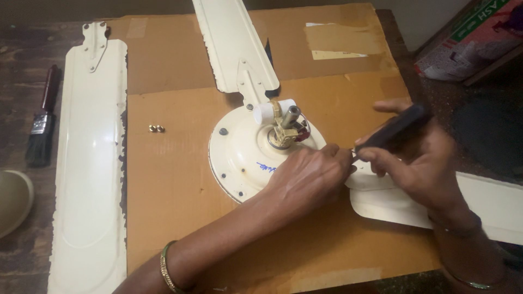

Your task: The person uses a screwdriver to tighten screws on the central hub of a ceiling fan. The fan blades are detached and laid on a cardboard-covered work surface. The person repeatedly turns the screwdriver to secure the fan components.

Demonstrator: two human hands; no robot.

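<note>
Resting near the middle of the cardboard sheet with one blade attached toward the far edge, the fan motor is steadied by the left hand, fingers curled shut at its right rim, while the right hand grips a dark-handled screwdriver tightly against the right blade.

Makeshift home repair spot: flattened cardboard sheet spread over worn dark wooden table; dismantled cream ceiling fan motor, loose fan blade, paintbrush, printed carton by wall suggest household workspace, not factory
</note>
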